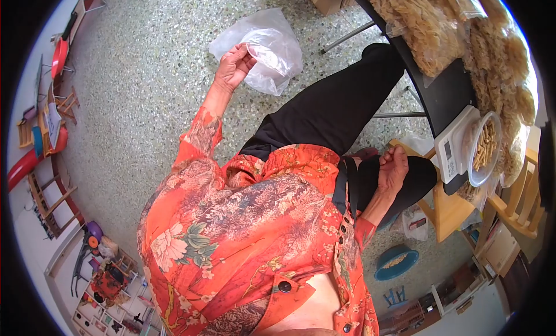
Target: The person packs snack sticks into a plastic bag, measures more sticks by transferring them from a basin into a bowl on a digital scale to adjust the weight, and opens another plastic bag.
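A clear plastic bag hangs over the speckled floor, its edge pinched between the thumb and fingers of my left hand. Over my thigh, my right hand is turned palm up with its fingers curled closed; anything inside them is hidden. A digital scale stands on the table edge beyond that hand. On the scale is a clear plastic tub of short tan sticks or pasta-like pieces.
Large clear bags of tan dried pieces cover the dark table. Its metal legs stand beside my knees. A wooden chair is at the right. A blue basin sits on the floor behind.
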Action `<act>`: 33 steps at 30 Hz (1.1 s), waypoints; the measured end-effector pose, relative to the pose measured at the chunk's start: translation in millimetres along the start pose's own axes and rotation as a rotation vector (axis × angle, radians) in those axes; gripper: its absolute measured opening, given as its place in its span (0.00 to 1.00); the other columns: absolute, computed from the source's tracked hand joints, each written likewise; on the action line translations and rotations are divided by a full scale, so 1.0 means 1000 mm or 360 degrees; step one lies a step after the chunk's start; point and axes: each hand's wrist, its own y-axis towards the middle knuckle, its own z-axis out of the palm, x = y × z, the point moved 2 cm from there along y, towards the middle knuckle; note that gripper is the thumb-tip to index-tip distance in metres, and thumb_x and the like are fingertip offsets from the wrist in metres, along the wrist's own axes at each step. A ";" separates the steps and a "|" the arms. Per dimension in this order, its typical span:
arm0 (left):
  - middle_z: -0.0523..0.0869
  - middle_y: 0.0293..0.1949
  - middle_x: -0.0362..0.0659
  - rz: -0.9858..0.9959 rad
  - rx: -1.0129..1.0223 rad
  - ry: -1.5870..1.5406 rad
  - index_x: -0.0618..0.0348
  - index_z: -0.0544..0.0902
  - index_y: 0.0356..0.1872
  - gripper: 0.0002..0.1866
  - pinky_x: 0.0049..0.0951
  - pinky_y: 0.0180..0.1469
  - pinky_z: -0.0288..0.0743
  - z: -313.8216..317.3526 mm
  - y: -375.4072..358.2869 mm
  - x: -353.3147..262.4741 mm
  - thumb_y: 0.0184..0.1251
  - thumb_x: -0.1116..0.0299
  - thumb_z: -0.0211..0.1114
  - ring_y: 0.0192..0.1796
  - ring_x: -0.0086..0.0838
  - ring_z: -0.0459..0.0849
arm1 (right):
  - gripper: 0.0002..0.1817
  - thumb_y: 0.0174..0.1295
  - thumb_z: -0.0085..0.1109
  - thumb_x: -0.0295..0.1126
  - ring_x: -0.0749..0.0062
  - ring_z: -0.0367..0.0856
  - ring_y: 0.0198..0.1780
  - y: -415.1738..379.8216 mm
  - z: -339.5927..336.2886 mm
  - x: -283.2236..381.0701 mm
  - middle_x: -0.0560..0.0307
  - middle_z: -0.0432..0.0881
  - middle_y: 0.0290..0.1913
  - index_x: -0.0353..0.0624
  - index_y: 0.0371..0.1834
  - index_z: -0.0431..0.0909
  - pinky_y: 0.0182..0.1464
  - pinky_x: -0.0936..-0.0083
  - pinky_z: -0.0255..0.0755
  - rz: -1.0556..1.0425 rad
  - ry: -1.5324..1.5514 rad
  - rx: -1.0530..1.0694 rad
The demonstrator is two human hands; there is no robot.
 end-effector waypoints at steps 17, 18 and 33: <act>0.86 0.35 0.46 0.0071 0.0809 0.0551 0.65 0.78 0.44 0.06 0.22 0.29 0.83 0.291 -0.112 0.034 0.71 0.74 0.60 0.36 0.27 0.87 | 0.17 0.49 0.71 0.26 0.65 0.80 0.31 -0.070 0.166 0.058 0.55 0.81 0.36 0.38 0.44 0.80 0.35 0.73 0.75 -0.1611 -0.1658 0.0422; 0.86 0.35 0.46 0.0085 0.0854 0.0560 0.65 0.78 0.44 0.06 0.21 0.29 0.83 0.296 -0.113 0.039 0.71 0.74 0.60 0.35 0.27 0.87 | 0.14 0.52 0.70 0.26 0.67 0.79 0.30 -0.068 0.158 0.059 0.56 0.81 0.34 0.37 0.42 0.81 0.34 0.74 0.74 -0.1619 -0.1599 0.0367; 0.80 0.27 0.37 0.0557 0.1254 0.1709 0.62 0.82 0.30 0.12 0.22 0.35 0.74 0.313 -0.109 0.054 0.49 0.69 0.78 0.32 0.18 0.79 | 0.08 0.62 0.66 0.30 0.87 0.72 0.31 -0.060 0.107 0.063 0.67 0.78 0.30 0.35 0.37 0.82 0.35 0.86 0.67 -0.0887 -0.0745 0.0367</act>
